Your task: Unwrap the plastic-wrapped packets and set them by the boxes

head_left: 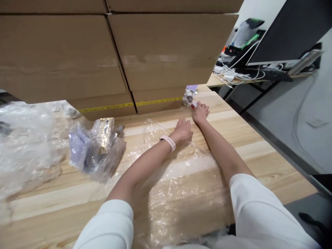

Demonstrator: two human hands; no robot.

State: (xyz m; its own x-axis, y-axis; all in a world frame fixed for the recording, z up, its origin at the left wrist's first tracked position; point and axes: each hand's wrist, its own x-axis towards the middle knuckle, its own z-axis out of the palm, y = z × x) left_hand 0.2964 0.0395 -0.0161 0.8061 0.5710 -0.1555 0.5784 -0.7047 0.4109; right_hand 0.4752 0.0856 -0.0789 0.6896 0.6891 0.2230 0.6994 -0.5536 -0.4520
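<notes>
A large sheet of clear plastic wrap (pixel 176 183) is spread over the wooden table (pixel 261 166), reaching to the near edge. My left hand (pixel 183 129), with a pale watch band on its wrist, rests on the far part of this sheet, its fingers slightly bent and apart. Farther off and to the right, my right hand (pixel 201 112) has its fingers closed at a small red and white object (pixel 194 105), mostly hidden by the hand. Just beyond it lie small plastic-wrapped items (pixel 188 98) beside the boxes.
Stacked cardboard boxes (pixel 166 52) wall off the table's back, with a yellow measuring tape (pixel 109 107) along their base. Crumpled bubble wrap (pixel 28 145) and a wrapped bundle of gold and purple packets (pixel 97 148) lie left. A monitor (pixel 287 31) and white cables (pixel 230 74) occupy another desk.
</notes>
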